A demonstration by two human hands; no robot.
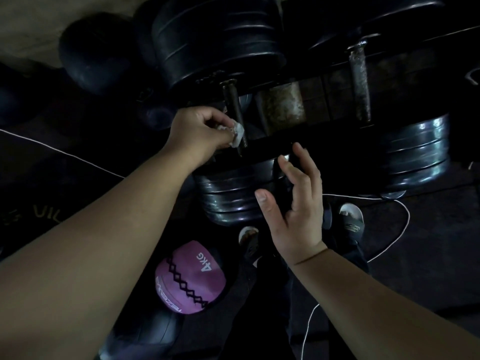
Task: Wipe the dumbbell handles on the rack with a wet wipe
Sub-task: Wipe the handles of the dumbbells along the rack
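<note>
two bare forearms reach forward from the bottom edge. below them on the dark floor lies a purple medicine ball (189,279) marked 4kg, with a dark ball (153,331) just beside it, a thin white cord (404,224) looping across the floor, and two sandalled feet (352,219) close under the rack. the right hand (293,201) is released, fingers straight and spread, grasping nothing; it hangs in front of the near stack of black weight plates (233,193), and whether it touches them cannot be told. past those plates the left hand (197,131) pinches a crumpled white wet wipe (238,132) and presses it against the left side of the dark dumbbell handle (233,105), which lies across the rack (405,66) between near and far plates. a rusty panel (283,105) sits just right of this handle. further right a second, rust-flecked handle (359,84) rests on the rack with its own shiny plates (418,152). beyond, large black far plates (215,40) crowd the top, with round dark weights (93,53) to their left.
</note>
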